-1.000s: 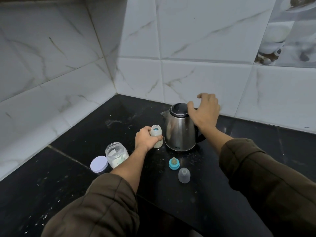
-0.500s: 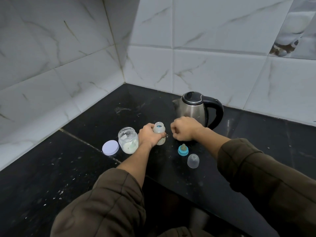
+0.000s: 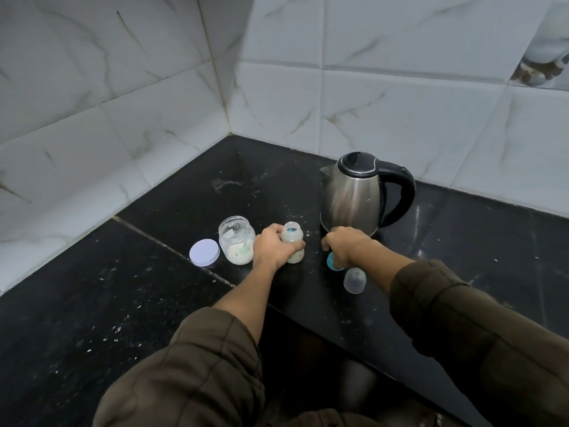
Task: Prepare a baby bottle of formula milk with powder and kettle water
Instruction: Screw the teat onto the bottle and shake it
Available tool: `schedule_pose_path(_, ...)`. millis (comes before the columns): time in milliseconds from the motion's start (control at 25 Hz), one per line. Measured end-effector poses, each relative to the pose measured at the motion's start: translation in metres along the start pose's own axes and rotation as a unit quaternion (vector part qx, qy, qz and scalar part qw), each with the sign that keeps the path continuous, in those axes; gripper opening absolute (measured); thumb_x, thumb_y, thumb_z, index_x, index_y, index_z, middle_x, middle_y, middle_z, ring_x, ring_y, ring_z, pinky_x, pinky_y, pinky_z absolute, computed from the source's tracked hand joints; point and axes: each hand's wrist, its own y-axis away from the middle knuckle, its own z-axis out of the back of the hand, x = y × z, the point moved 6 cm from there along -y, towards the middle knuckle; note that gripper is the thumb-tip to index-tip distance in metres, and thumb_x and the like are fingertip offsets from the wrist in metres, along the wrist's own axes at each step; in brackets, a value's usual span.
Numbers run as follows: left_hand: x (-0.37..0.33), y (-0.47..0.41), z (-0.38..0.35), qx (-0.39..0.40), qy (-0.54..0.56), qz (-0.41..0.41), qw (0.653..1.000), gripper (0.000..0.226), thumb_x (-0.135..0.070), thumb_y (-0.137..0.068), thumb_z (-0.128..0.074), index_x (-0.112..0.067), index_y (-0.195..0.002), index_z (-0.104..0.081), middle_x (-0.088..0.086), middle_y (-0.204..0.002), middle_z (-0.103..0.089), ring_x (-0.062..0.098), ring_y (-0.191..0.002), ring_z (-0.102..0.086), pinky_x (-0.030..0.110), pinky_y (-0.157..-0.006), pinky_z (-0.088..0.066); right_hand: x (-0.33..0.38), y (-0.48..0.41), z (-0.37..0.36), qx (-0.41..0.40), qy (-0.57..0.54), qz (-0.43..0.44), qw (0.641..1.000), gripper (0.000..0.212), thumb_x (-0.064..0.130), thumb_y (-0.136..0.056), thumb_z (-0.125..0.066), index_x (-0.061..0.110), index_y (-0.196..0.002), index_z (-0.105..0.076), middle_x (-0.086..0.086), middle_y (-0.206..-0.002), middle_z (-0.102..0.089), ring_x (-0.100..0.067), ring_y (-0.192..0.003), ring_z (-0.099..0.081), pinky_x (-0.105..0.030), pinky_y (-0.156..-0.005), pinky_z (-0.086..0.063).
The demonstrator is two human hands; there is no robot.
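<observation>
My left hand [image 3: 274, 248] grips a small open baby bottle [image 3: 293, 238] that stands upright on the black counter, with pale liquid inside. My right hand [image 3: 346, 245] is down over the teal nipple ring [image 3: 332, 262], fingers closed around it. A clear bottle cap [image 3: 354, 280] stands just right of that ring. Behind my right hand is the steel kettle [image 3: 354, 195] with its black lid shut and handle to the right. Left of the bottle sits an open glass jar [image 3: 236, 240] with white powder at the bottom.
The jar's pale round lid [image 3: 204, 252] lies flat left of the jar. White tiled walls [image 3: 123, 118] meet in a corner behind the counter [image 3: 92, 303]. The counter's front edge steps back below my right forearm. Powder specks are scattered on the black surface.
My right hand left the kettle, came down in front of it, and now closes on the teal nipple ring. My left hand kept its hold on the bottle.
</observation>
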Motion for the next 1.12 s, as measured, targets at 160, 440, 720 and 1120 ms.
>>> schedule_pose_path(160,0.003,-0.002,0.000,0.007,0.008,-0.003,1.000,0.056,-0.043,-0.066,-0.092,-0.029,-0.112,-0.064,-0.010,-0.105,-0.073,0.012,-0.100,-0.069,0.039,-0.094,-0.057,0.001,-0.004,-0.012,0.022,0.010,-0.002,1.000,0.053,0.021,-0.087,-0.078,0.021,-0.137,-0.060,-0.009,-0.129,-0.059,-0.028,-0.112,-0.062,-0.040,-0.089,-0.058)
schedule_pose_path(440,0.007,0.001,0.000,0.016,0.004,-0.018,1.000,0.056,-0.041,-0.062,-0.092,-0.032,-0.110,-0.064,-0.012,-0.099,-0.073,0.010,-0.095,-0.070,0.040,-0.091,-0.059,-0.002,-0.004,0.052,-0.097,-0.103,0.003,0.990,0.048,0.036,-0.076,-0.082,0.026,-0.119,-0.064,-0.005,-0.117,-0.067,-0.026,-0.102,-0.063,-0.034,-0.082,-0.052)
schedule_pose_path(720,0.009,0.001,-0.001,0.028,0.016,-0.008,0.999,0.064,-0.042,-0.061,-0.096,-0.029,-0.116,-0.065,-0.010,-0.102,-0.075,0.012,-0.098,-0.071,0.041,-0.094,-0.058,0.042,-0.002,0.114,-0.176,-0.081,0.091,0.977,0.050,0.038,-0.079,-0.082,0.025,-0.125,-0.069,0.000,-0.123,-0.069,-0.024,-0.113,-0.062,-0.037,-0.095,-0.052)
schedule_pose_path(1120,0.005,0.006,0.002,0.024,-0.019,-0.026,0.999,0.056,-0.039,-0.070,-0.091,-0.027,-0.119,-0.067,-0.008,-0.104,-0.074,0.014,-0.100,-0.067,0.040,-0.093,-0.057,0.062,-0.015,0.096,-0.121,-0.042,0.110,0.986,0.046,0.028,-0.083,-0.080,0.023,-0.127,-0.069,0.000,-0.119,-0.068,-0.018,-0.102,-0.060,-0.030,-0.082,-0.050)
